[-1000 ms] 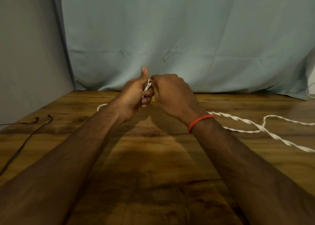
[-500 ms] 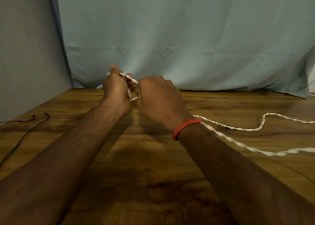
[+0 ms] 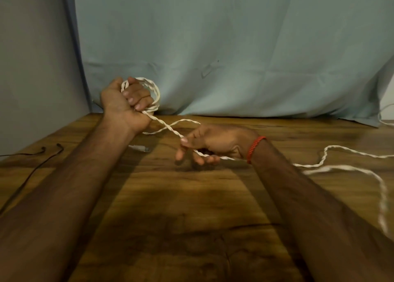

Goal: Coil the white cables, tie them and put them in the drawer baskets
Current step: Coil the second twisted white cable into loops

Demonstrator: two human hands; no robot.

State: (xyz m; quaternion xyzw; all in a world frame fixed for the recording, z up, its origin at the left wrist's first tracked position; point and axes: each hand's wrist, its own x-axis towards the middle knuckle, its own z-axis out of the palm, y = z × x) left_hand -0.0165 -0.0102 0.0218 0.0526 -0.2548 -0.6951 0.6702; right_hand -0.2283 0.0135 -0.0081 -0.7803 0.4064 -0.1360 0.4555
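White cable loops gripped in the left hand could spring loose if the right hand, pinching the strand, tugs the trailing slack hard.

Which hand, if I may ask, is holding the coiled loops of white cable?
The left hand: its fist grips loops of the white cable, while the right hand only pinches a single strand.

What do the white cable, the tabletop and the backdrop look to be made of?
White cable: two twisted strands, matt, probably plastic-sheathed. Tabletop: wood or wood-look laminate, brown grain with slight sheen. Backdrop: pale blue cloth, matt, with creases and draped folds.
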